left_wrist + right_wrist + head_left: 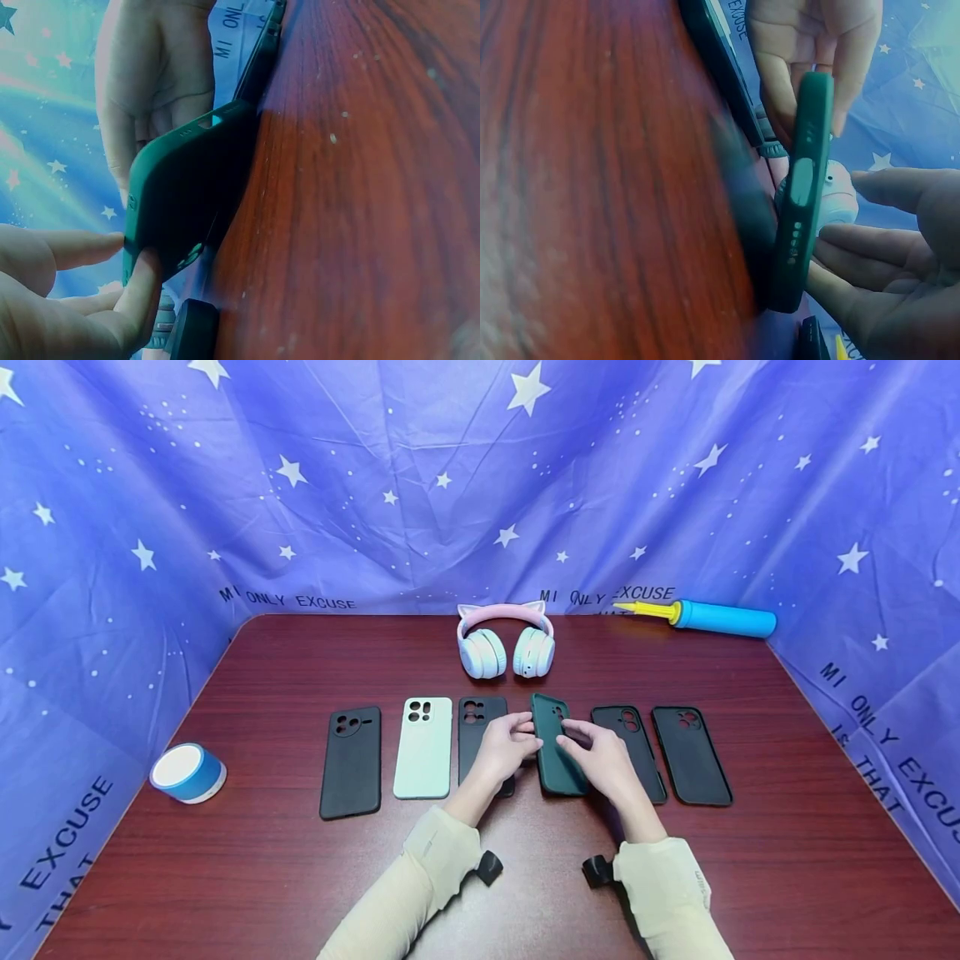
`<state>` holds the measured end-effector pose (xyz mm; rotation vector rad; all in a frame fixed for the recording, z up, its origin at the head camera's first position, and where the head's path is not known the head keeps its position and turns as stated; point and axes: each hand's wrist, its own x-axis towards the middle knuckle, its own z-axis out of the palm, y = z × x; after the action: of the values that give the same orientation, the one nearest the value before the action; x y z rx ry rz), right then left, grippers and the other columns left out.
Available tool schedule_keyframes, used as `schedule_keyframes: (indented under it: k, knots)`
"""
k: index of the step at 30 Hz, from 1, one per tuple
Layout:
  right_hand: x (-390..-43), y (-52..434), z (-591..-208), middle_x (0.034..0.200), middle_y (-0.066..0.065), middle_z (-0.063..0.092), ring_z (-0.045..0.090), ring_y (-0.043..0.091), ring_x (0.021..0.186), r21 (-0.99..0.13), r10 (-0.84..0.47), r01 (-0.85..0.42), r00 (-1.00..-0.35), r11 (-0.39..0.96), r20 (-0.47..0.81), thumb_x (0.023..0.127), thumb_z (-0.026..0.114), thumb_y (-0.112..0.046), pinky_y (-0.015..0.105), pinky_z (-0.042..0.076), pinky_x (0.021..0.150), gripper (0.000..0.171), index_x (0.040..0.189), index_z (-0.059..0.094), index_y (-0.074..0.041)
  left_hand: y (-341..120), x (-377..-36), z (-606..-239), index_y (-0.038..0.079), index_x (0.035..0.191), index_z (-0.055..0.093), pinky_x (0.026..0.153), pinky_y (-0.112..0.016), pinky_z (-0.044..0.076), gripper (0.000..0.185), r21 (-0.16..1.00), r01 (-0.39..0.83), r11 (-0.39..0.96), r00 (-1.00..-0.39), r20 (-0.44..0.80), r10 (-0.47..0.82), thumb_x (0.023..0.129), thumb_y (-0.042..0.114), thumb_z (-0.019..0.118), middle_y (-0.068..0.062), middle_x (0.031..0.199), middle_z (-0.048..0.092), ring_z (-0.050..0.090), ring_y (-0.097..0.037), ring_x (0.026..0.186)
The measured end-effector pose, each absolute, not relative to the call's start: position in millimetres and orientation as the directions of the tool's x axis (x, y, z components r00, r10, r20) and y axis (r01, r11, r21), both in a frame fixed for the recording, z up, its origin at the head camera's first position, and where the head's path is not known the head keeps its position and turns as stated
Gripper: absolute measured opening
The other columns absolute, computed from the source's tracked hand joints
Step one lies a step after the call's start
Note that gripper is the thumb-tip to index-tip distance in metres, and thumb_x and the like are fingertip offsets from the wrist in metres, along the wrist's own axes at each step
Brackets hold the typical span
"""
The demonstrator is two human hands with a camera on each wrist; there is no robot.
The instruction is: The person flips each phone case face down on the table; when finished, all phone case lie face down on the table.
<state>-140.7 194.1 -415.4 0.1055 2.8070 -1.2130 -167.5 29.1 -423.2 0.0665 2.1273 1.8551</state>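
- On the dark red table [300, 860] we see a row of six phone cases, and the dark green case [555, 745] is the fourth from the left, its far end lifted off the wood.
- We see the left hand [504, 748] pinch the left edge of the green case with thumb and fingers; in the left wrist view the fingertips [142, 274] press near its camera cutout.
- The right hand [600, 760] touches the right edge, but its fingers look only loosely bent, and we cannot tell if they really grip.
- The left hand hides much of the black case [476, 718] behind it; the right hand covers part of the next black case [633, 743].
- The right wrist view shows the green case [799, 195] from its edge, the table beside it blurred.
- Farther back stand the headphones [506, 647] with cat ears and a blue pump [712, 617].
- Near the left edge sits a round blue-and-white object [187, 772]; we cannot identify it.
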Motion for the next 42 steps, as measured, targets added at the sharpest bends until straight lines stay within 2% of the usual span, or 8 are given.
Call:
schedule_keyframes:
  k: [8, 16, 22, 28, 31, 36, 42]
  knots:
    - [-141.5, 194.1, -417.0, 0.138, 0.018, 0.057, 0.053, 0.034, 0.127, -0.767, 0.073, 0.157, -0.987, 0.623, -0.143, 0.099, 0.052, -0.039, 0.051, 0.045, 0.102, 0.049, 0.136, 0.056, -0.008, 30.6, -168.0, -424.0, -0.002, 0.134, 0.054, 0.085, -0.027, 0.056, 0.045, 0.986, -0.111, 0.122, -0.952, -0.141, 0.273, 0.09, 0.001, 0.064, -0.02, 0.123, 0.065, 0.066, -0.028, 0.11]
    - [-141.7, 191.6, -418.3, 0.137, 0.015, 0.058, 0.062, 0.025, 0.119, -0.853, 0.079, 0.215, -0.976, 0.476, -0.203, 0.097, 0.051, -0.048, 0.038, 0.052, 0.099, 0.056, 0.137, 0.055, -0.009, 30.7, -167.5, -423.5, 0.001, 0.132, 0.057, 0.085, -0.026, 0.056, 0.043, 0.993, -0.048, 0.108, -0.949, -0.079, 0.305, 0.09, 0.003, 0.065, -0.018, 0.121, 0.067, 0.067, -0.027, 0.109]
    - [-140.0, 190.2, -416.0, 0.131, 0.016, 0.062, 0.064, 0.027, 0.117, -0.833, 0.094, 0.223, -0.975, 0.507, -0.204, 0.095, 0.052, -0.053, 0.043, 0.05, 0.1, 0.058, 0.137, 0.056, -0.012, 31.3, -167.5, -423.5, 0.0, 0.133, 0.057, 0.087, -0.026, 0.056, 0.044, 0.994, -0.025, 0.108, -0.938, -0.061, 0.341, 0.09, 0.002, 0.065, -0.018, 0.124, 0.066, 0.067, -0.028, 0.11]
    - [-139.8, 189.3, -415.6, 0.132, 0.014, 0.062, 0.06, 0.026, 0.12, -0.822, 0.109, 0.217, -0.976, 0.526, -0.188, 0.094, 0.055, -0.052, 0.043, 0.049, 0.099, 0.057, 0.135, 0.058, -0.012, 31.7, -166.1, -421.2, -0.002, 0.133, 0.055, 0.088, -0.027, 0.057, 0.044, 0.996, -0.024, 0.086, -0.926, -0.054, 0.374, 0.091, 0.001, 0.064, -0.019, 0.128, 0.063, 0.065, -0.029, 0.113]
    - [-140.2, 189.1, -415.6, 0.13, 0.013, 0.064, 0.062, 0.022, 0.116, -0.835, 0.117, 0.217, -0.976, 0.505, -0.182, 0.094, 0.056, -0.05, 0.037, 0.051, 0.095, 0.055, 0.133, 0.059, -0.011, 31.9, -165.9, -421.0, -0.001, 0.133, 0.056, 0.087, -0.027, 0.057, 0.043, 0.997, -0.022, 0.074, -0.925, -0.049, 0.377, 0.09, 0.001, 0.065, -0.019, 0.128, 0.063, 0.065, -0.03, 0.113]
    - [-141.3, 189.7, -415.8, 0.124, 0.014, 0.067, 0.067, 0.015, 0.102, -0.853, 0.134, 0.227, -0.974, 0.47, -0.185, 0.096, 0.056, -0.042, 0.022, 0.052, 0.081, 0.049, 0.132, 0.06, -0.009, 32.3, -165.8, -421.3, -0.003, 0.132, 0.056, 0.087, -0.027, 0.057, 0.043, 0.998, 0.003, 0.066, -0.921, -0.023, 0.39, 0.09, 0.0, 0.065, -0.021, 0.128, 0.063, 0.066, -0.031, 0.112]
    - [-142.8, 190.9, -416.9, 0.127, 0.017, 0.065, 0.063, 0.009, 0.096, -0.868, 0.13, 0.201, -0.979, 0.453, -0.158, 0.098, 0.055, -0.035, 0.017, 0.049, 0.076, 0.045, 0.132, 0.06, -0.005, 32.4, -166.4, -421.8, -0.003, 0.133, 0.056, 0.088, -0.027, 0.057, 0.044, 0.997, 0.011, 0.073, -0.918, -0.019, 0.395, 0.089, -0.002, 0.064, -0.02, 0.129, 0.063, 0.065, -0.031, 0.113]
